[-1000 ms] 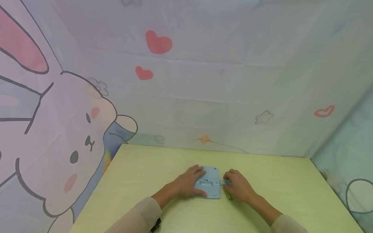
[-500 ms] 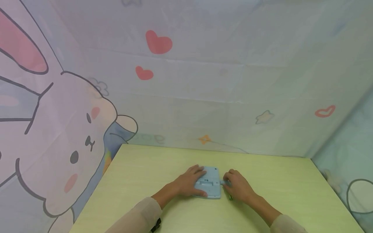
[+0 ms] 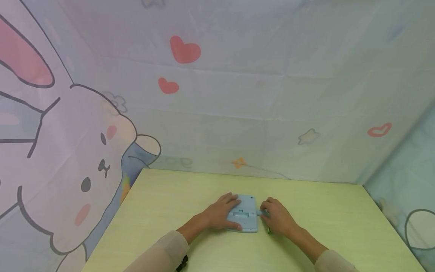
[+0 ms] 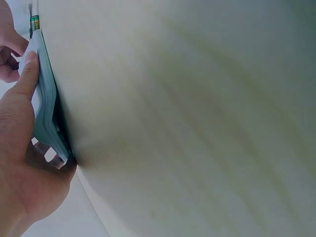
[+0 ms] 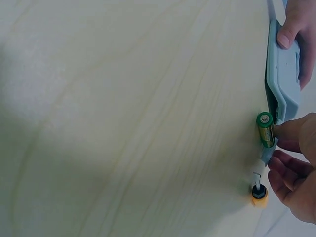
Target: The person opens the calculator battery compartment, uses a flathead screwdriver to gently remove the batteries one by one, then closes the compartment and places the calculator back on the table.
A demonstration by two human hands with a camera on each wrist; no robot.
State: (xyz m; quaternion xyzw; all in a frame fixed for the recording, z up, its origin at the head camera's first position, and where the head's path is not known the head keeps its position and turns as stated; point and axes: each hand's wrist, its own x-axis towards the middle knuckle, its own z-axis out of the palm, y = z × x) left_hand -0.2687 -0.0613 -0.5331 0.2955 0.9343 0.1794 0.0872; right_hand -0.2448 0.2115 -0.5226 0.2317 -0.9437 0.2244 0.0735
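A flat light-blue device [image 3: 247,217], much like a calculator lying face down, has a small recess in its upward side. My left hand [image 3: 219,213] rests across its left part, thumb along the near side and fingers toward the far side. Just right of the device, my right hand [image 3: 276,217] pinches a small light-blue piece [image 5: 267,156], mostly covered by the fingers. A green battery [image 5: 265,131] lies by the right thumb in the right wrist view. Below it is a screwdriver [image 5: 258,191] with a metal shaft and an orange and black handle.
The pale yellow-green table [image 3: 176,196] extends on all sides of the hands. A printed cloth [image 3: 238,113] with a rabbit and hearts hangs behind it. A black object [image 3: 182,263] shows beside the left sleeve near the front.
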